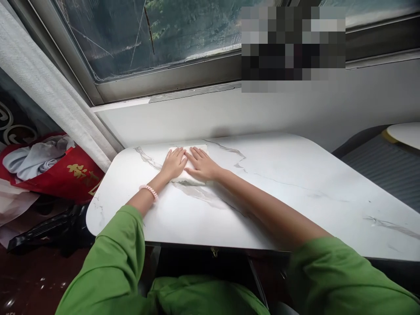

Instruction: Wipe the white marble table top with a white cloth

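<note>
A whitish folded cloth or paper sheet (188, 178) lies flat on the white marble-patterned tabletop (197, 223), close to the wall. My left hand (174, 162) rests on its left part, fingers stretched forward. Beside it, my right hand (201, 165) presses on the right part, palm down with the fingers extended. The two hands almost meet over the middle of the sheet and hide much of it. A pink coiled band (150, 192) circles my left wrist.
A window (157, 39) sits above the low white wall. A light curtain (55, 74) hangs at the left, near a red bag (62, 175) with grey fabric inside. Black plastic (49, 227) lies below the bag. At the right stands a grey ribbed chair (380, 162).
</note>
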A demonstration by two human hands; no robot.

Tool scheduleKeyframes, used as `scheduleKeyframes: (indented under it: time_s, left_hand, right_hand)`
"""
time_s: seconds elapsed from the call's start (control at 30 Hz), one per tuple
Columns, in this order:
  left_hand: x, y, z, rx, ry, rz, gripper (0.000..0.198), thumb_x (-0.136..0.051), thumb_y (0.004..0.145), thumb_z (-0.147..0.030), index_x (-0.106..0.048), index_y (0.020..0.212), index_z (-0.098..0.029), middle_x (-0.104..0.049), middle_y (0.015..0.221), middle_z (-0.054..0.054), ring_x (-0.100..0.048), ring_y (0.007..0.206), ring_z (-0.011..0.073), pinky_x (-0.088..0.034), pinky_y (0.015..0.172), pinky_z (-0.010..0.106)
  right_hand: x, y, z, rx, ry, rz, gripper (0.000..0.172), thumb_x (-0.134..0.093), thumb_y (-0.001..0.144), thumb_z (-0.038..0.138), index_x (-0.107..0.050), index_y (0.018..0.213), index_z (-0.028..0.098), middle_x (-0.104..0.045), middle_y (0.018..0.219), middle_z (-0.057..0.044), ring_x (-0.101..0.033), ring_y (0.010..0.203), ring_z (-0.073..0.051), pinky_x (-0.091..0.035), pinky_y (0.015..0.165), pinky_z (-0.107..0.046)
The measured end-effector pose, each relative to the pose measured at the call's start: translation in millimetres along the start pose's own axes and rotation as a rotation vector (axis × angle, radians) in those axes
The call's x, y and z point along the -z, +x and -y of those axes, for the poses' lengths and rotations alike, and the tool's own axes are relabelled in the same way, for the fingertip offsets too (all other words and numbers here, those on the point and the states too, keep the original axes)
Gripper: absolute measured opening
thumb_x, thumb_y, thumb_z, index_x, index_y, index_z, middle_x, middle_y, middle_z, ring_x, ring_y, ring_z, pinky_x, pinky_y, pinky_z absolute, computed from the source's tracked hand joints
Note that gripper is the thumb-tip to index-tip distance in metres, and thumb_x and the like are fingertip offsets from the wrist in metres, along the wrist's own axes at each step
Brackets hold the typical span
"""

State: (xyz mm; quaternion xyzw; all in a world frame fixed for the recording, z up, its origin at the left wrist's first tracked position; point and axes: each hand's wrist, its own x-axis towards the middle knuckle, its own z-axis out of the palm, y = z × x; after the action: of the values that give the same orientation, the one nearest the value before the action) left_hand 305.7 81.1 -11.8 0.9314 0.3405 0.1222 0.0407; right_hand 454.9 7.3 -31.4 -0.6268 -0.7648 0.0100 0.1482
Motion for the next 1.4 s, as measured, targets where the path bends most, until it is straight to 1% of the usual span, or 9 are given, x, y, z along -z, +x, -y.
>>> scheduleKeyframes:
  time_s: [0.3, 0.5, 0.6, 0.73, 0.9, 1.0, 1.1, 1.23, 1.4]
  left_hand:
    - [2.7, -48.7, -40.6, -0.021, 0.036, 0.0, 0.046, -0.03, 0.098, -0.028, -0.042, 0.139, -0.012, -0.039, 0.15, 0.011, -0.03, 0.141, 0.0195, -0.017, 0.119, 0.042]
    - [5.8, -75.3, -63.8, -0.024, 0.052, 0.017, 0.054, -0.03, 0.096, -0.031, -0.034, 0.143, -0.003, -0.033, 0.152, 0.016, -0.022, 0.144, 0.0239, -0.015, 0.119, 0.045]
    - [7.2, -84.9, -72.9, -0.054, 0.041, 0.016, 0.053, -0.029, 0.096, -0.028, -0.032, 0.144, -0.005, -0.032, 0.153, 0.015, -0.021, 0.144, 0.024, -0.015, 0.119, 0.047]
    - [8.1, -91.4, -84.3, -0.086, 0.039, 0.052, 0.055, -0.03, 0.095, -0.029, -0.031, 0.145, -0.006, -0.029, 0.154, 0.016, -0.017, 0.145, 0.0275, -0.013, 0.119, 0.049]
    - [4.2, -85.9, -97.7, -0.048, 0.033, 0.065, 0.056, -0.032, 0.095, -0.033, -0.031, 0.145, -0.007, -0.028, 0.154, 0.018, -0.018, 0.144, 0.0309, -0.012, 0.118, 0.053]
    - [-3.0, -72.3, -107.7, -0.026, 0.005, 0.07, 0.058, -0.031, 0.095, -0.034, -0.03, 0.145, -0.005, -0.027, 0.154, 0.018, -0.017, 0.145, 0.0311, -0.011, 0.118, 0.053]
    - [-13.1, -44.4, -115.3, -0.018, -0.009, 0.087, 0.061, -0.032, 0.094, -0.035, -0.03, 0.145, -0.001, -0.026, 0.154, 0.019, -0.015, 0.145, 0.0319, -0.008, 0.119, 0.052]
    - [-27.5, 24.2, -110.8, -0.032, -0.015, 0.062, 0.06, -0.036, 0.092, -0.033, -0.035, 0.142, -0.001, -0.032, 0.152, 0.019, -0.023, 0.143, 0.0305, -0.01, 0.119, 0.049]
    - [-42.2, 108.1, -94.2, -0.124, -0.024, -0.013, 0.046, -0.032, 0.093, -0.024, -0.047, 0.135, -0.011, -0.046, 0.145, 0.011, -0.036, 0.136, 0.0216, -0.015, 0.118, 0.042]
  right_hand:
    - [20.6, -55.1, 4.5, 0.121, 0.152, 0.215, 0.116, -0.049, 0.072, 0.081, 0.001, 0.154, 0.016, 0.005, 0.16, -0.014, 0.008, 0.144, -0.037, -0.008, 0.117, -0.055]
    - [47.8, -72.7, 12.2, 0.103, 0.241, 0.383, 0.119, -0.06, 0.066, 0.077, -0.007, 0.154, 0.018, 0.001, 0.161, -0.011, 0.007, 0.145, -0.036, -0.011, 0.118, -0.05]
    - [66.0, -78.0, 8.5, 0.109, 0.317, 0.392, 0.1, -0.06, 0.072, 0.07, -0.024, 0.152, 0.022, -0.015, 0.16, -0.01, -0.009, 0.145, -0.035, -0.022, 0.115, -0.051]
    - [91.5, -80.0, -1.1, 0.042, 0.469, 0.354, 0.047, -0.041, 0.092, 0.047, -0.054, 0.133, 0.029, -0.057, 0.134, -0.006, -0.052, 0.123, -0.029, -0.046, 0.096, -0.046]
    - [96.6, -81.3, 7.7, -0.033, 0.452, 0.286, 0.037, -0.04, 0.091, 0.034, -0.059, 0.121, 0.025, -0.069, 0.108, -0.007, -0.063, 0.096, -0.027, -0.05, 0.083, -0.042]
    - [80.5, -83.0, 12.8, -0.137, 0.368, 0.238, 0.038, -0.034, 0.091, 0.034, -0.056, 0.118, 0.02, -0.067, 0.108, -0.012, -0.062, 0.097, -0.03, -0.05, 0.083, -0.045]
    - [57.9, -80.3, -2.8, -0.198, 0.259, 0.118, 0.043, -0.027, 0.091, 0.033, -0.05, 0.122, 0.014, -0.061, 0.121, -0.018, -0.053, 0.118, -0.035, -0.043, 0.097, -0.051]
    - [34.4, -56.8, -56.2, -0.182, 0.249, -0.11, 0.046, -0.028, 0.089, 0.037, -0.047, 0.124, 0.013, -0.054, 0.134, -0.018, -0.044, 0.128, -0.032, -0.031, 0.108, -0.05]
    - [25.0, -8.7, -111.5, -0.394, 0.12, -0.271, 0.044, -0.026, 0.087, 0.027, -0.052, 0.119, 0.013, -0.061, 0.125, -0.017, -0.053, 0.116, -0.031, -0.034, 0.104, -0.048]
